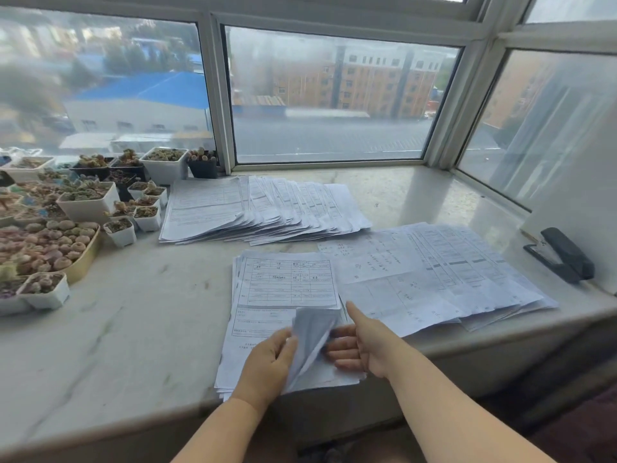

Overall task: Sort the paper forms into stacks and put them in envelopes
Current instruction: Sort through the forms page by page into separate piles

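Head view, the only one. A white marble window ledge (133,315) carries three lots of printed white paper forms. The near stack of forms (287,282) lies at the front edge, its lower corners slightly overhanging; the top sheet shows a ruled table, the handwriting too blurred to read. The left hand (270,359) rests on the stack's lower part, thumb and fingers pinching the curled-up sheet (312,335), whose blank underside faces the camera. The right hand (359,345) lies beside it, palm turned inward, fingers straight and relaxed, the fingertips touching the lifted sheet's right side, thumb pointing away toward the window; it holds nothing firmly. Part of the stack's print is hidden behind the lifted sheet and both hands.

A fanned row of forms (267,208) lies toward the back edge, sheets overlapping rightward. A second fanned spread of forms (450,272) lies toward the right end, touching the near stack; a few sheets face sideways.

A black stapler (562,253) sits at the far right end. Small white square pots of succulents (86,202) crowd the left end, partly cut off by the frame. No envelope can be made out.
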`<state>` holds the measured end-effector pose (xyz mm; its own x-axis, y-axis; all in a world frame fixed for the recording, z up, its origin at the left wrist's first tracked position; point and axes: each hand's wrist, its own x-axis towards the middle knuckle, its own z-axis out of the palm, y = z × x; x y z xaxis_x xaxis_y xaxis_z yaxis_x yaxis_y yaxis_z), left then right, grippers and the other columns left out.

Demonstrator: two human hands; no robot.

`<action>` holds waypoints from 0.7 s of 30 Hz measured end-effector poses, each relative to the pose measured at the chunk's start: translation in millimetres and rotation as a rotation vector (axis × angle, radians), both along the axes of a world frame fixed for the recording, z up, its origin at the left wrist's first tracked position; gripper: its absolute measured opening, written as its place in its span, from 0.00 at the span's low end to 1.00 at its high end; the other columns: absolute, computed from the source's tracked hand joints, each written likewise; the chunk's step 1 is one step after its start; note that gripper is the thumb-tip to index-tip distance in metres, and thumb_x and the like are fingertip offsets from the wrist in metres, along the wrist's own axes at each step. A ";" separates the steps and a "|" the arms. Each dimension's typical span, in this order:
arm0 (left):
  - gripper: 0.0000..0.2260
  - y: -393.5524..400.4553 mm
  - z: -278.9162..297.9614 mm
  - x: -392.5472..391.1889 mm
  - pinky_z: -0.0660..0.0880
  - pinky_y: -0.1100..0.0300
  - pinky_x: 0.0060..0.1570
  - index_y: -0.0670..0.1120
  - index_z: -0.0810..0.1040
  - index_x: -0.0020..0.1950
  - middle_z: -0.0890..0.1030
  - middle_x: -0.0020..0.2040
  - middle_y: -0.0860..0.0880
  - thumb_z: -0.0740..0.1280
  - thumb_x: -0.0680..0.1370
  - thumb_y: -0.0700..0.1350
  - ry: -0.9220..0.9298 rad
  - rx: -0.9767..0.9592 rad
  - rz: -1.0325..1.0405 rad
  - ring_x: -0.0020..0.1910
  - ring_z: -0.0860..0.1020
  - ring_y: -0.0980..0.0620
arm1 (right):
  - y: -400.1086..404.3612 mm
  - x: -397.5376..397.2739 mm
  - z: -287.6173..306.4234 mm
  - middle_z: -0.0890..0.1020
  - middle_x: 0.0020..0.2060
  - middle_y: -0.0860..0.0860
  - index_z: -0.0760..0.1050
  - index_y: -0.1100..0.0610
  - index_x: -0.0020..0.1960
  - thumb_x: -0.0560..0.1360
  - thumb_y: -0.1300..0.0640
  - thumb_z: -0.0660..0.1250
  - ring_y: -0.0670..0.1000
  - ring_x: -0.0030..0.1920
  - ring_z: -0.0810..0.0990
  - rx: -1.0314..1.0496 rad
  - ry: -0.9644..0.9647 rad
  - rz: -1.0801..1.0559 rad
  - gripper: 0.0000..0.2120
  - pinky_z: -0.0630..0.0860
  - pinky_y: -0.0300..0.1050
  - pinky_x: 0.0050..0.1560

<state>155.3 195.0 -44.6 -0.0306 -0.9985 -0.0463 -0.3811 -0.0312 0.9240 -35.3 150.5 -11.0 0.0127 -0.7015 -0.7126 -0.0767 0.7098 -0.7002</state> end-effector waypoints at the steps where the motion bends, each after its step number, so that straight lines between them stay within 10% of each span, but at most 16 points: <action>1: 0.13 0.0 2.7 0.3 0.70 0.66 0.46 0.59 0.82 0.40 0.82 0.36 0.63 0.60 0.79 0.55 0.047 0.056 -0.023 0.40 0.78 0.66 | -5.5 -0.1 -10.6 0.85 0.51 0.56 0.80 0.59 0.59 0.70 0.28 0.64 0.58 0.52 0.83 0.003 0.028 0.003 0.37 0.80 0.55 0.53; 4: 0.16 2.7 7.7 0.9 0.68 0.72 0.54 0.60 0.84 0.34 0.84 0.43 0.62 0.61 0.78 0.58 0.011 0.113 -0.146 0.49 0.78 0.68 | -20.8 0.0 -40.9 0.84 0.55 0.55 0.80 0.56 0.59 0.64 0.40 0.77 0.60 0.59 0.80 -0.011 0.072 0.122 0.30 0.72 0.62 0.66; 6: 0.15 5.1 14.8 5.3 0.65 0.76 0.51 0.58 0.82 0.36 0.81 0.42 0.68 0.63 0.80 0.51 -0.039 0.065 -0.179 0.48 0.75 0.73 | -10.3 14.8 -16.3 0.84 0.52 0.56 0.79 0.62 0.59 0.71 0.61 0.69 0.58 0.54 0.82 -0.120 0.268 0.210 0.16 0.78 0.53 0.59; 9: 0.09 -4.6 20.5 22.5 0.66 0.76 0.52 0.60 0.83 0.39 0.79 0.46 0.72 0.66 0.78 0.53 -0.013 -0.097 -0.076 0.52 0.74 0.73 | -2.9 14.0 13.5 0.83 0.46 0.55 0.79 0.61 0.52 0.75 0.66 0.63 0.55 0.49 0.81 -0.293 0.407 0.224 0.09 0.79 0.46 0.48; 14: 0.13 -45.6 48.7 44.7 0.66 0.78 0.56 0.61 0.77 0.54 0.78 0.56 0.65 0.59 0.73 0.60 -0.029 -0.430 0.162 0.58 0.74 0.70 | -28.5 -22.5 46.7 0.82 0.45 0.54 0.75 0.61 0.57 0.79 0.66 0.63 0.55 0.46 0.80 -0.439 0.067 -0.208 0.08 0.78 0.50 0.41; 21: 0.13 -124.1 32.6 64.5 0.64 0.79 0.58 0.61 0.72 0.58 0.76 0.59 0.62 0.63 0.75 0.49 -0.100 -0.368 0.163 0.60 0.71 0.69 | -133.6 -30.2 62.0 0.86 0.46 0.56 0.81 0.60 0.52 0.82 0.65 0.56 0.54 0.40 0.86 -0.448 -0.456 -0.495 0.14 0.82 0.45 0.31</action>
